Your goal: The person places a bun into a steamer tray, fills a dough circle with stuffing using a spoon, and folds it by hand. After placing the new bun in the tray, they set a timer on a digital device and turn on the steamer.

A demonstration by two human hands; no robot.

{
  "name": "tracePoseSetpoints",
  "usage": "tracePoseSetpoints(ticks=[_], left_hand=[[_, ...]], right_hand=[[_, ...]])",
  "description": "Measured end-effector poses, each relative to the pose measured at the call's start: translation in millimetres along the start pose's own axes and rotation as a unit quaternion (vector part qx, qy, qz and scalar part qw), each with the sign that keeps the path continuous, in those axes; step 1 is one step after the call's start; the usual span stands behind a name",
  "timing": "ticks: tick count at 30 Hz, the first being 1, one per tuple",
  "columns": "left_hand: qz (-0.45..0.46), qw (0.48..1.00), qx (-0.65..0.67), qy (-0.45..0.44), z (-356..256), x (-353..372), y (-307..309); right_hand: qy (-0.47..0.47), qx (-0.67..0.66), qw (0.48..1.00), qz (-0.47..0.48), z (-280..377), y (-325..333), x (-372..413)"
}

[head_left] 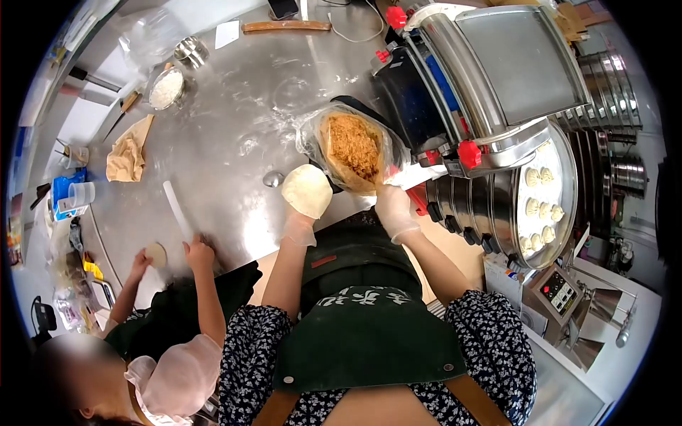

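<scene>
"Head view, hazards?"
"My left hand (299, 228) is cupping the dough round (307, 190) above the bench (234, 121); it is sagging, possibly tearing. My right hand (393, 208) is reaching the floss bag (352, 145); closure, I cannot tell. Tugging is risking spills."
"Writing?"
"Nothing is reading clearly; control panel (561, 291) too small."

Bench (234, 135) count: one bag of shredded filling (353, 145), one flour bowl (167, 89), one metal tin (190, 51), one white roller (177, 211), one wooden rolling pin (286, 26). Dough: one large round (307, 190), one small disc (155, 253). Gloved hands: two, left hand (298, 228) and right hand (393, 209). Steamer tray (561, 170): at least seven buns (545, 210).
</scene>
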State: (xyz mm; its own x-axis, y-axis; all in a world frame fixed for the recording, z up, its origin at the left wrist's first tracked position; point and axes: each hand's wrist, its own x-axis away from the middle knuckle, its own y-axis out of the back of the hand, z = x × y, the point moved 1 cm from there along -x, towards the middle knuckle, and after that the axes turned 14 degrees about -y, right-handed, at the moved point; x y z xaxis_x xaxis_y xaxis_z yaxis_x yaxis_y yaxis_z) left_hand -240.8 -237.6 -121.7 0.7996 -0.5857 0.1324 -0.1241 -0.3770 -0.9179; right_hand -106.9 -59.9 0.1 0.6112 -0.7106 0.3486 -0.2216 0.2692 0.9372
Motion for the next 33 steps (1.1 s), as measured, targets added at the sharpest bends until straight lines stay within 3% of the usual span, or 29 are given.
tracePoseSetpoints(ticks=[2, 5, 6, 7, 11, 13, 15, 17, 19, 22, 23, 29, 32, 33], left_hand=[[-0.027, 0.999, 0.008, 0.028, 11.0, -4.2, -2.7], [-0.137, 0.981, 0.085, 0.105, 18.6, -4.2, -33.2], [-0.127, 0.981, 0.094, 0.108, 21.7, -5.2, -32.8], [-0.118, 0.981, 0.102, 0.112, 24.1, -7.4, -32.4], [-0.081, 0.979, 0.145, 0.123, 27.0, -12.1, -32.6], [-0.071, 0.978, 0.147, 0.126, 24.8, -9.9, -30.6], [-0.062, 0.977, 0.157, 0.130, 21.7, -8.3, -33.9], [-0.052, 0.975, 0.171, 0.134, 15.2, -9.9, -48.7], [-0.073, 0.979, 0.135, 0.133, 12.6, -11.3, -57.2], [-0.046, 0.986, 0.110, 0.119, 15.0, -13.4, -50.7], [-0.028, 0.988, 0.107, 0.110, 17.8, -14.1, -44.5], [-0.119, 0.988, 0.070, 0.071, -5.8, 0.5, -30.2], [-0.150, 0.986, 0.068, 0.037, -33.4, 2.6, -26.9], [-0.180, 0.982, 0.059, 0.007, -39.0, -0.4, -26.4]], right_hand=[[0.004, -0.080, 0.997, 0.003, -15.0, -15.3, -21.0], [0.062, -0.029, 0.987, 0.146, -17.2, -17.4, -47.7], [0.086, -0.033, 0.979, 0.180, -17.2, -18.1, -51.3], [0.153, 0.013, 0.977, 0.145, -11.7, -10.2, -50.2], [-0.024, -0.314, 0.915, 0.250, -7.3, -52.1, -66.8], [-0.139, -0.399, 0.857, 0.296, 8.5, -25.6, -56.1], [0.007, -0.488, 0.851, 0.194, -6.5, -93.0, -69.1], [0.002, -0.551, 0.813, 0.190, -4.9, -103.6, -71.7], [-0.156, -0.584, 0.744, 0.285, 23.0, -48.4, -56.1], [-0.208, -0.631, 0.686, 0.296, 40.8, -16.4, -43.7], [-0.206, -0.640, 0.679, 0.296, 41.4, -8.5, -40.0], [-0.172, -0.666, 0.672, 0.273, 24.5, 6.8, -29.7], [-0.165, -0.643, 0.706, 0.245, 10.0, 9.7, -29.5], [-0.105, -0.623, 0.747, 0.206, 1.2, 3.0, -32.4]])
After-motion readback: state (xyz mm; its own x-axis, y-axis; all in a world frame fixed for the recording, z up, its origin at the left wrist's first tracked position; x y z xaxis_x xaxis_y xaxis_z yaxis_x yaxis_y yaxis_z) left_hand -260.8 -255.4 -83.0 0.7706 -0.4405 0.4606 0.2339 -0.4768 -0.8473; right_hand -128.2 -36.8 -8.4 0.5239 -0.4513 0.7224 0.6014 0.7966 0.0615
